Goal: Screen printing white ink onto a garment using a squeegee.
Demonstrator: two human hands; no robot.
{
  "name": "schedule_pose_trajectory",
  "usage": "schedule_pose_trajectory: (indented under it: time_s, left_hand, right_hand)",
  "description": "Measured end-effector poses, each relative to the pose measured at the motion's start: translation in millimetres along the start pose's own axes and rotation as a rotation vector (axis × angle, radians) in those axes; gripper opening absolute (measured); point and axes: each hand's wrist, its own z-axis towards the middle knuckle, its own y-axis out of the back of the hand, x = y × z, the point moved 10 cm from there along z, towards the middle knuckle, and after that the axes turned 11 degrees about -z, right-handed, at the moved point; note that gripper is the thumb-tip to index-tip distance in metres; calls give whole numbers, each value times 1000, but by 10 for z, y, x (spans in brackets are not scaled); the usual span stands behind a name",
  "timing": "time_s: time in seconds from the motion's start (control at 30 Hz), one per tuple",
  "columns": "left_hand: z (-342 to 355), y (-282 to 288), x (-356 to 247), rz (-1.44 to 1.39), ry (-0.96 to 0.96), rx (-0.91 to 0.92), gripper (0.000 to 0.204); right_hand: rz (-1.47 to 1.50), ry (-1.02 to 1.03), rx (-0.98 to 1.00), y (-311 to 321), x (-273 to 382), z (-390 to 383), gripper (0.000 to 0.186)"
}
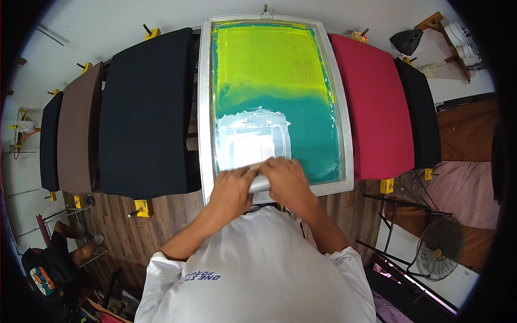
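Note:
A screen-printing frame (pixel 206 118) with a silvery metal rim lies in front of me. Its mesh (pixel 274 59) is yellow-green at the far part and teal at the near part. White ink (pixel 253 121) spreads over the near left of the mesh, around a pale rectangular area. Both hands grip a squeegee (pixel 260 184) over the frame's near end, side by side. My left hand (pixel 231 187) has its fingers wrapped over the squeegee's left part. On its right part my right hand (pixel 284 180) is closed. The squeegee's blade is mostly hidden under my fingers.
Left of the frame are a large black shirt platen (pixel 148 116), a brown one (pixel 79 129) and another dark one. A red platen (pixel 375 107) and a black one (pixel 419 113) stand right. Behind me are a standing fan (pixel 439 250) and, lower left, a person in black (pixel 51 269).

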Motion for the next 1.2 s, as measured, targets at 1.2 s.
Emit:
schedule_pose_trajectory:
  time_s: [1.2]
  left_hand:
    - [-133, -119, 276, 49, 23, -88, 78]
  right_hand:
    - [-4, -43, -46, -222, 71, 16, 35]
